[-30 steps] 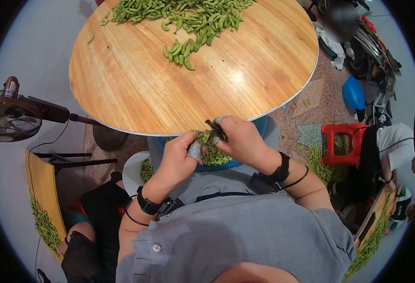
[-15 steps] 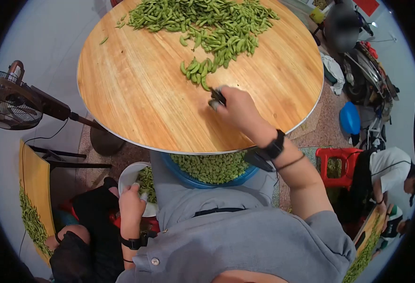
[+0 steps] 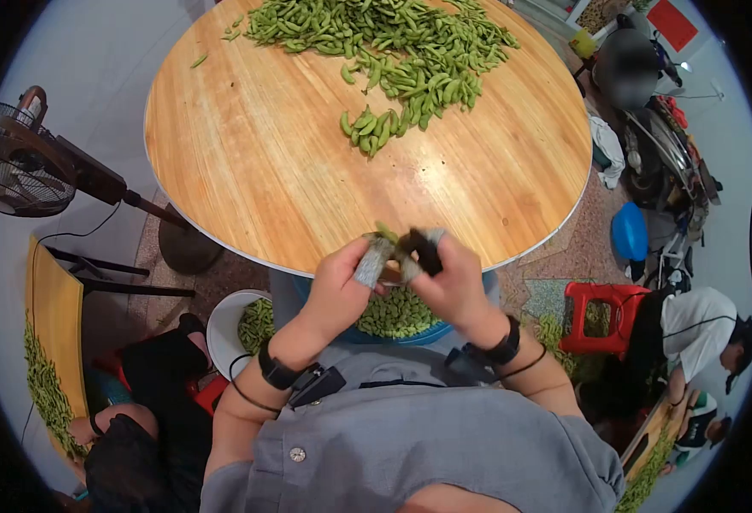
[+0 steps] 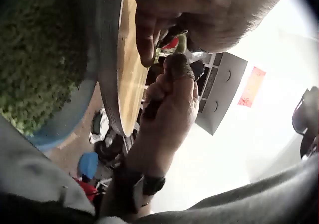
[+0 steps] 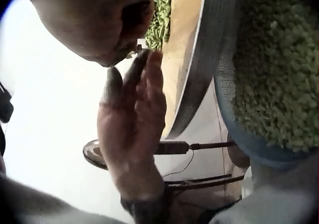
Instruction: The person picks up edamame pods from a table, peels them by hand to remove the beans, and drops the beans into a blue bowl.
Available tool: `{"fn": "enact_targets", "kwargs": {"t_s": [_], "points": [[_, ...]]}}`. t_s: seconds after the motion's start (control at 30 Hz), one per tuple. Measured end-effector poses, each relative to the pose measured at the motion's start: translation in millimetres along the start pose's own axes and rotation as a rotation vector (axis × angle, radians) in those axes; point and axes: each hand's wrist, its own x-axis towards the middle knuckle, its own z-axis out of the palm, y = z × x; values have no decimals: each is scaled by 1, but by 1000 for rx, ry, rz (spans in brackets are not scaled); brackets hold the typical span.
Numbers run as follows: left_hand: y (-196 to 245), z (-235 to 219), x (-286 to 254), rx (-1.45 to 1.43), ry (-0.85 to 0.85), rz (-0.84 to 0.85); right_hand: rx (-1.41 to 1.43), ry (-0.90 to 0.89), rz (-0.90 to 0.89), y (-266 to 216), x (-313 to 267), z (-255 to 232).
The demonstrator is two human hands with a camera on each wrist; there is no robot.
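In the head view both hands meet at the near table edge, above a blue basin (image 3: 367, 337) of shelled green beans. My left hand (image 3: 335, 278), grey wrapping on its thumb, pinches a green soybean pod (image 3: 385, 231). Facing it, my right hand (image 3: 453, 275) curls its wrapped thumb and dark-covered fingertips at the pod. In the left wrist view the pod (image 4: 181, 43) shows between both hands' fingertips. The right wrist view shows the left hand (image 5: 132, 114) with its wrapped fingertips; the pod is mostly hidden there. A heap of soybean pods (image 3: 376, 34) covers the far tabletop.
The round wooden table (image 3: 256, 162) fills the front. A white bucket (image 3: 226, 329) with green pods stands lower left, beside a seated person's leg. A fan (image 3: 25, 162) is at left; a red stool (image 3: 602, 316), a blue tub (image 3: 629, 231) and another person are at right.
Half a second ago the left hand was over the white bucket and the right reached to the pods on the table. Both have come back together at the table edge, with a pod.
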Motion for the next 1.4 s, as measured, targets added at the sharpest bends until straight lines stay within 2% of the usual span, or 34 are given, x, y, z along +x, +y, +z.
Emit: {"fn": "enact_targets", "kwargs": {"t_s": [0.07, 0.1, 0.17, 0.23, 0.33, 0.37, 0.43, 0.6, 0.67, 0.73, 0.77, 0.83, 0.87, 0.9, 0.93, 0.97, 1.0, 1.03, 1.1, 1.13, 1.2, 1.23, 1.33, 1.4], "points": [[-4, 6, 9, -73, -130, 56, -8, -80, -30, -9, -10, -6], [-4, 8, 8, -69, -137, 50, 28, -90, -62, -8, -13, -8], [-1, 11, 3, -38, -10, 13, 57, -108, 1, -9, -13, -14], [7, 7, -2, -10, -45, -26, 92, -132, 60, -5, -11, -16], [1, 1, -7, -46, -101, -75, 227, -371, 146, -8, -6, -21], [-2, 0, -8, -110, -127, -88, 233, -371, 146, -4, -7, -18], [-2, 0, -11, -98, -143, -82, 292, -351, 21, 5, -10, -11], [-4, -2, -8, 36, -157, -81, 343, -434, 149, 0, -9, -19], [-6, 2, -3, 779, 49, 597, 385, -438, 189, 2, -10, -17], [-4, 4, -7, 879, 46, 608, 394, -304, 36, 8, -10, -9], [-3, 4, -9, 979, 51, 618, 394, -297, 44, 8, -10, -11], [-6, 4, -7, 936, 50, 654, 727, -497, 497, 4, -7, -17], [-6, 2, -6, 895, 62, 693, 730, -489, 503, 0, -7, -22], [-6, -2, -7, 896, 55, 692, 957, -571, 647, -5, -5, -29], [-6, -9, -9, 273, -149, 243, 1186, -652, 790, -9, -4, -34], [-5, -13, -11, -351, -325, -215, 1192, -650, 791, -13, -2, -39], [4, -5, -12, -492, -330, -252, 1218, -661, 832, -15, -1, -43], [9, 0, -12, -489, -329, -256, 1244, -672, 873, -16, -1, -44], [13, 7, -10, 46, -194, -129, 1153, -658, 855, -14, -3, -44], [11, 6, -8, 47, -197, -129, 1059, -646, 838, -13, -4, -43], [5, 3, -5, 1038, -88, 623, 982, -629, 778, -13, -9, -40], [4, 5, -5, 1041, -92, 622, 903, -615, 717, -12, -11, -39], [2, 10, -4, 1173, -45, 653, 883, -596, 678, -5, -12, -40], [-4, 11, -4, 840, -140, 527, 886, -586, 682, -1, -14, -41]]}}
